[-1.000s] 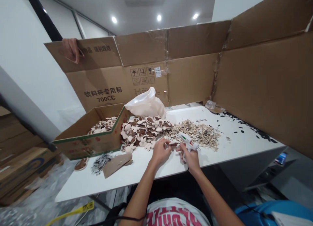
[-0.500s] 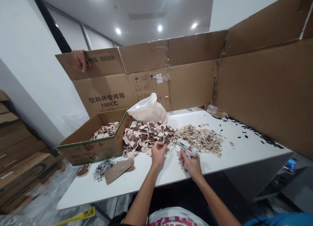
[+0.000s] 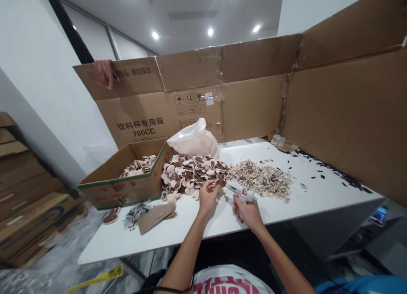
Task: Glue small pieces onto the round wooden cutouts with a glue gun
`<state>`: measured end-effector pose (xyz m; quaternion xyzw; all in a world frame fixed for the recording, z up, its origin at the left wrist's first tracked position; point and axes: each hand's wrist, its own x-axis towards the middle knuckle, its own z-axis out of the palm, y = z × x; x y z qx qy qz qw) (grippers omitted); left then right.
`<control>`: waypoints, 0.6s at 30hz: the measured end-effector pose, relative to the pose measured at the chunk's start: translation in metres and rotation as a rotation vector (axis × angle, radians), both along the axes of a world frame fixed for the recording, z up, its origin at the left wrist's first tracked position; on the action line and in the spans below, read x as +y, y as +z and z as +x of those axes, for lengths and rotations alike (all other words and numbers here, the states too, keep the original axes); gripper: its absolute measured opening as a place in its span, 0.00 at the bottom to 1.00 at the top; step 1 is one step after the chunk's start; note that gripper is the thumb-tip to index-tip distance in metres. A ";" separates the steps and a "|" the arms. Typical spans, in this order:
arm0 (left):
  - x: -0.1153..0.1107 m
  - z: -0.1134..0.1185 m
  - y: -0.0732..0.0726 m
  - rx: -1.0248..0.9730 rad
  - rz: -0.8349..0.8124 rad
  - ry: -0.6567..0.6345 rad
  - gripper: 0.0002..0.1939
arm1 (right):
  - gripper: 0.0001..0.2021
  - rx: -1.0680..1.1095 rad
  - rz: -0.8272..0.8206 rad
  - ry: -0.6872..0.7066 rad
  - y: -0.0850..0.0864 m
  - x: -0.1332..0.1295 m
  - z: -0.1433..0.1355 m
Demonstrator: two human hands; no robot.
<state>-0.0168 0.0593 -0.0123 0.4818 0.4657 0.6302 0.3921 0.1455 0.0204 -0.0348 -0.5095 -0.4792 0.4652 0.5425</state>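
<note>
My left hand (image 3: 208, 197) is closed, its fingertips pinching a small brown felt piece (image 3: 220, 180) with rounded lobes. My right hand (image 3: 248, 212) is wrapped round a white glue gun (image 3: 242, 192), whose tip points left at the felt piece; whether they touch I cannot tell. Just behind my left hand lies a heap of pink and brown felt pieces (image 3: 187, 173). Beyond the glue gun spreads a pile of thin beige strips (image 3: 265, 178).
An open carton (image 3: 122, 193) holding similar pieces stands at the left. Near it lie dark slivers (image 3: 135, 215) and brown card (image 3: 155, 217). A white bag (image 3: 197, 139) sits behind the heap. Cardboard walls (image 3: 254, 107) enclose the table; another person's hand (image 3: 104, 73) grips their top left.
The glue gun has moved left, bringing its tip close to the felt piece. My left hand has turned the piece slightly toward it. The whole view has shifted a little.
</note>
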 end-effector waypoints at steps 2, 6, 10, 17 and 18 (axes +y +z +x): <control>-0.001 0.000 0.000 0.021 0.004 -0.004 0.19 | 0.22 -0.003 -0.015 -0.004 0.000 0.000 0.000; -0.002 0.001 0.002 0.043 0.013 0.000 0.18 | 0.22 -0.006 -0.037 -0.009 -0.002 0.001 -0.001; -0.003 0.001 0.003 0.060 0.020 -0.007 0.18 | 0.21 -0.024 -0.035 -0.002 -0.003 0.002 -0.001; -0.003 0.001 0.000 0.090 0.024 -0.018 0.17 | 0.20 -0.050 -0.065 -0.004 -0.003 0.003 0.000; -0.003 0.001 0.000 0.094 0.025 -0.021 0.17 | 0.20 -0.055 -0.068 -0.004 -0.003 0.003 0.001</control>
